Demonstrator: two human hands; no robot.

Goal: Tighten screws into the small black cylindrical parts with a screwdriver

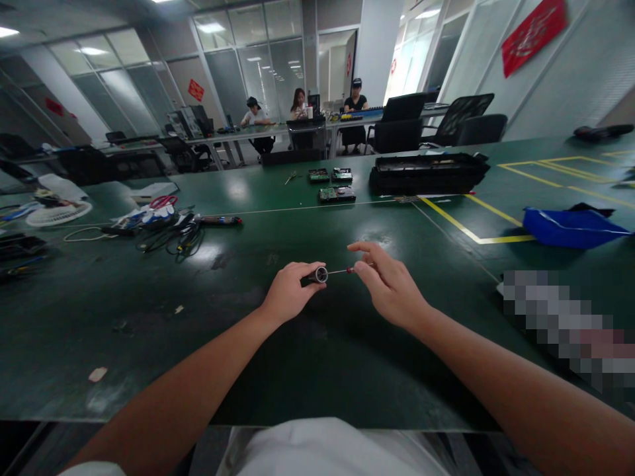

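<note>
My left hand is closed around a dark cylindrical part with a light ring at its round end, which faces me. From the right, the thin metal shaft of a screwdriver reaches the side of that cylinder. My right hand grips the screwdriver's small reddish handle between thumb and fingers, with the index finger stretched out above it. Most of the handle is hidden by the hand. Both hands are raised a little over the green table. Whether the tip sits in a screw is too small to tell.
Several hard drives lie farther back, beside a long black casing. At left are tangled cables and red-handled scissors. A blue bag-like item rests at right, near a blurred-out object. People sit at a far desk.
</note>
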